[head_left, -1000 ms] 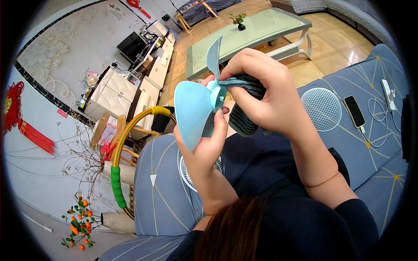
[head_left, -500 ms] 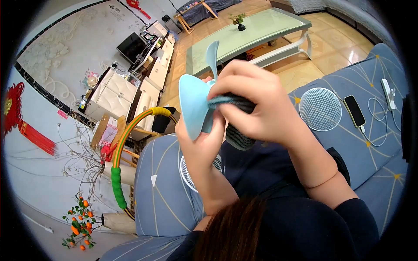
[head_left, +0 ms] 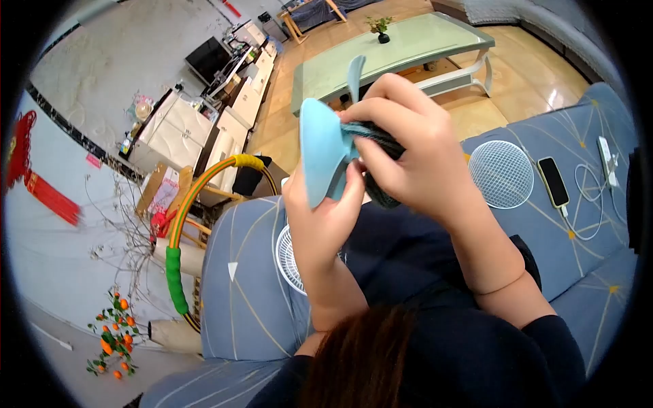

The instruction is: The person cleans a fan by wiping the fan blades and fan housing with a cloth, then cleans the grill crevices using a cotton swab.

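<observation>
A light blue fan blade (head_left: pixel 320 146) is held up in front of me, one broad blade facing left and another rising edge-on behind. My left hand (head_left: pixel 323 211) grips it from below, thumb near the hub. My right hand (head_left: pixel 415 146) pinches a dark green striped cloth (head_left: pixel 382 139) against the hub, which is mostly hidden. Part of the cloth hangs below my right fingers. A white round fan grille (head_left: pixel 502 175) lies on the sofa to the right. Another white grille (head_left: pixel 289 258) is partly hidden behind my left forearm.
On the blue sofa (head_left: pixel 252 285) at the right are a phone (head_left: pixel 553 182) with a cable and a power strip (head_left: pixel 607 161). A striped hoop (head_left: pixel 175 268) stands at the left. Ahead is a glass-topped table (head_left: pixel 401 58) with a small plant (head_left: pixel 379 28).
The fan blade has turned more edge-on and shifted up and right, my left hand moving with it. The cloth has stayed at the hub in my right fingers. The view has tilted slightly.
</observation>
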`<state>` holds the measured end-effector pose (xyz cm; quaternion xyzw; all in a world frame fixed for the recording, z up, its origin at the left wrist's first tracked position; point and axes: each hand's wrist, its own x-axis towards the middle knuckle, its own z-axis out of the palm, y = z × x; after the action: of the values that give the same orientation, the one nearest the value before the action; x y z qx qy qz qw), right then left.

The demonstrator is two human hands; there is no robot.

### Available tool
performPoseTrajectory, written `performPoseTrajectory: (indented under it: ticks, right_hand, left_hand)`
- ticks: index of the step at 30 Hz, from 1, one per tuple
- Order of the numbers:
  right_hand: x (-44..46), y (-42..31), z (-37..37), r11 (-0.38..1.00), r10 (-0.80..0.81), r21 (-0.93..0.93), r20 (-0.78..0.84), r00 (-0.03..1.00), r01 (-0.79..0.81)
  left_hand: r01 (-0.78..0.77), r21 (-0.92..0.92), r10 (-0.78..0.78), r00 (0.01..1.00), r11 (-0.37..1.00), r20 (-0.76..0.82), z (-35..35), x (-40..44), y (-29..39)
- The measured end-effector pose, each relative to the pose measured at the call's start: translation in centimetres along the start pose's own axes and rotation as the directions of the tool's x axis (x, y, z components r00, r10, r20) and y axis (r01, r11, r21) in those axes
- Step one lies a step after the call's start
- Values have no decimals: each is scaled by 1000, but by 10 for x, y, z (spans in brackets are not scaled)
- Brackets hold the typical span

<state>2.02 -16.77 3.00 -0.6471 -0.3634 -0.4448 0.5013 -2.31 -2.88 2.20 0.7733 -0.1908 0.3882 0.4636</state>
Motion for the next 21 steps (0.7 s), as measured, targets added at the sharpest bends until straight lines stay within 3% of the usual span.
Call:
performPoseTrajectory:
  ticks: [2, 5, 9, 13, 17, 19, 21]
  right_hand:
    - [1, 3, -2, 999, -29, -35, -9, 1000, 29]
    - [4, 6, -5, 998, -27, -54, 14, 1000, 28]
    - [6, 4, -3, 996, -19, -83, 86, 996, 26]
    - [3, 6, 5, 994, 46, -103, 200, 979, -26]
    - [-2, 3, 24, 997, 67, -64, 271, 960, -52]
    - [-5, -1, 36, 1000, -14, 24, 363, 932, 6]
    - [-13, -6, 49, 994, -36, 110, 442, 896, -15]
  left_hand:
    - [26, -98, -24, 1000, 995, 19, 3, 1, -7]
    - [61, -2, -60, 992, 998, 112, 2, 1, -7]
    - [130, -82, -116, 981, 988, 157, 1, -2, -16]
    - [-2, -5, 3, 996, 1000, 87, -4, -7, -28]
    - [79, -40, -75, 994, 996, 75, -19, -19, -37]
    - [110, -62, -105, 992, 992, 74, -28, -26, -44]
    - [111, 38, -112, 993, 993, 33, -40, -36, -53]
